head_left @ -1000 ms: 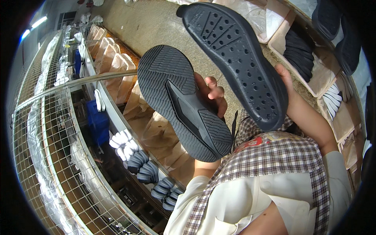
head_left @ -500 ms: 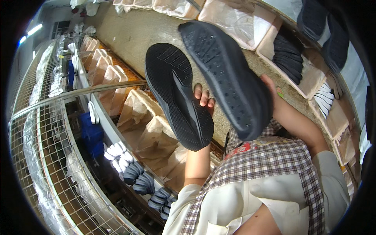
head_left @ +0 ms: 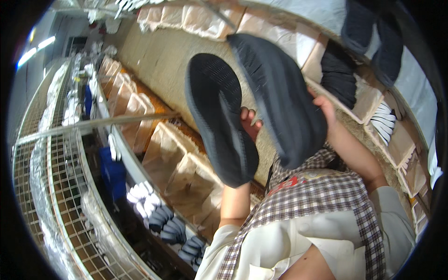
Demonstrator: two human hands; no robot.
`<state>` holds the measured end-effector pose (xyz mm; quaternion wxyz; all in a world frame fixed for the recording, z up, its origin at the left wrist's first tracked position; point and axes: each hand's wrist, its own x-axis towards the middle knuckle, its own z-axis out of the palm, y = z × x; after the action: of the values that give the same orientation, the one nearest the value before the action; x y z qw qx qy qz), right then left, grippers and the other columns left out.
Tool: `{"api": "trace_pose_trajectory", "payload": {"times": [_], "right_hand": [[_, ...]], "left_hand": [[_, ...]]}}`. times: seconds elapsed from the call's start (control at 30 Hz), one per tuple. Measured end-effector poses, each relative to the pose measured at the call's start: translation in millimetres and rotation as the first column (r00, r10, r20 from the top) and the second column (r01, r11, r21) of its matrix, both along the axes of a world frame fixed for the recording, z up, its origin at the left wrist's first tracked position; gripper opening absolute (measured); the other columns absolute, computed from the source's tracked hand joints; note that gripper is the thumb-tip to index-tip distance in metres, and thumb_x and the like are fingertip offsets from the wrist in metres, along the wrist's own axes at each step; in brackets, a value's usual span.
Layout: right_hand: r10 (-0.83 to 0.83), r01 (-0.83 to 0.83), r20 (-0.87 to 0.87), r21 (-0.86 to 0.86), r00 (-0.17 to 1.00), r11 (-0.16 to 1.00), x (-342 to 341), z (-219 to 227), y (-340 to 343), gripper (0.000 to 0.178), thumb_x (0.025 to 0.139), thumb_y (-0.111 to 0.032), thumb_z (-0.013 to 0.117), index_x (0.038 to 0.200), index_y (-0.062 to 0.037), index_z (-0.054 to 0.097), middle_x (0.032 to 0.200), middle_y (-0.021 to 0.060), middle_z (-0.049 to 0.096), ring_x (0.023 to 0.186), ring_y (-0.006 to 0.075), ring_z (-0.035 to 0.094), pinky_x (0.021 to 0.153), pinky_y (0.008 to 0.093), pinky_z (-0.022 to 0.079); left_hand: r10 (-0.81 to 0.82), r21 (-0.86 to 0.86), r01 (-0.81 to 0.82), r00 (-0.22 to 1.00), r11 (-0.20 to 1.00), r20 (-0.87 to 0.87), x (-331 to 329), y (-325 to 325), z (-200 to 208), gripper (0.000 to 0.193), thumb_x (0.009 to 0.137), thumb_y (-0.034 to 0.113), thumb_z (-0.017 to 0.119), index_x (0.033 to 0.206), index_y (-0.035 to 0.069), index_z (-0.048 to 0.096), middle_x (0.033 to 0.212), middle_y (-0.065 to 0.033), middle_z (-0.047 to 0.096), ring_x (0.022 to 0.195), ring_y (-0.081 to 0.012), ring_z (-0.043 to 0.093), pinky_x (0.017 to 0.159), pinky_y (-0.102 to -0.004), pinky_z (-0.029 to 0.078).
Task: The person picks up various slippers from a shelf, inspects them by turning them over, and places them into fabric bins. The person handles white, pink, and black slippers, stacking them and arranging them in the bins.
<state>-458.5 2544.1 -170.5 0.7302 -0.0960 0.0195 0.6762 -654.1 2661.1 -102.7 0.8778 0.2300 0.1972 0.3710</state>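
My left hand (head_left: 248,122) is closed round a black shoe sole (head_left: 219,116). Its fingers curl over the right edge, while the palm is hidden behind the sole. A raised rim runs round the dark surface of that sole, with fine ribbing near the top end. Gripped in my right hand (head_left: 324,108) is a second black shoe sole (head_left: 284,102), thick and tilted so that its smooth, grooved sidewall shows. The fingers press on its right side and are partly hidden behind it. Both soles are held up next to each other, a narrow gap between them.
Lined bins (head_left: 168,154) stand along the left, beside a wire-mesh rack (head_left: 51,186). Bundled white and dark pieces (head_left: 163,219) sit along the bins' edge. More bins at right hold black soles (head_left: 338,74) and white pieces (head_left: 383,122). Dark soles (head_left: 373,37) lie on a pale surface upper right.
Both soles have been turned in my hands. The left one's tread has given way to a rimmed surface; the right one shows its sidewall instead of its dotted face.
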Motion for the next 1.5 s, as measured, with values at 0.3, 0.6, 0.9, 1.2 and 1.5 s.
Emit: {"api": "trace_pose_trajectory", "payload": {"times": [0.3, 0.6, 0.9, 1.2, 1.5], "right_hand": [[0.109, -0.033, 0.430, -0.181, 0.896, 0.983, 33, -7, -27, 0.079, 0.080, -0.027, 0.058, 0.141, 0.0014, 0.018, 0.141, 0.0184, 0.032, 0.130, 0.0266, 0.034, 0.110, 0.0383, 0.024], [0.327, -0.154, 0.401, -0.406, 0.856, 0.901, 69, -73, -96, 0.077, 0.089, -0.044, 0.055, 0.147, -0.0130, 0.014, 0.147, 0.0118, 0.029, 0.133, 0.0238, 0.032, 0.109, 0.0401, 0.027], [0.329, -0.170, 0.265, -0.484, 0.906, 0.858, 76, -117, -143, 0.066, 0.093, -0.054, 0.038, 0.143, -0.0106, 0.030, 0.140, 0.0125, 0.040, 0.126, 0.0229, 0.044, 0.104, 0.0394, 0.036], [0.362, -0.039, 0.572, -0.498, 0.736, 0.866, 57, -122, -122, 0.085, 0.083, -0.071, 0.036, 0.145, -0.0137, 0.026, 0.137, 0.0123, 0.044, 0.124, 0.0239, 0.046, 0.102, 0.0375, 0.039], [0.375, -0.008, 0.457, -0.626, 0.806, 0.780, 27, -145, -69, 0.076, 0.085, -0.059, 0.052, 0.143, -0.0159, 0.028, 0.139, 0.0109, 0.040, 0.123, 0.0274, 0.045, 0.102, 0.0448, 0.037]], "left_hand": [[-0.263, -0.123, 0.234, 0.812, 0.964, -0.520, 53, -13, 21, 0.052, 0.093, 0.020, 0.053, 0.137, 0.003, 0.033, 0.125, -0.0156, 0.050, 0.105, -0.0274, 0.057, 0.085, -0.0386, 0.052], [0.425, 0.801, 0.542, 0.682, 0.253, -0.596, 157, -41, 17, 0.086, 0.079, 0.018, 0.071, 0.142, -0.001, 0.017, 0.144, -0.0213, 0.028, 0.129, -0.0359, 0.034, 0.107, -0.0420, 0.027], [0.215, 0.512, 0.400, 0.898, -0.760, -0.384, 312, -99, 14, 0.064, 0.066, 0.016, 0.073, 0.123, 0.001, 0.049, 0.127, -0.0125, 0.053, 0.129, -0.0267, 0.040, 0.107, -0.0477, 0.026], [0.265, 0.874, 0.276, 0.948, -0.399, -0.178, 98, -33, 76, 0.039, 0.067, 0.008, 0.074, 0.101, 0.001, 0.054, 0.119, -0.0259, 0.056, 0.115, -0.0384, 0.054, 0.100, -0.0491, 0.038], [0.184, 0.810, 0.583, 0.790, 0.070, -0.584, 19, -45, -45, 0.038, 0.061, 0.012, 0.079, 0.090, -0.002, 0.058, 0.118, -0.0212, 0.058, 0.106, -0.0355, 0.058, 0.090, -0.0409, 0.047]]}}
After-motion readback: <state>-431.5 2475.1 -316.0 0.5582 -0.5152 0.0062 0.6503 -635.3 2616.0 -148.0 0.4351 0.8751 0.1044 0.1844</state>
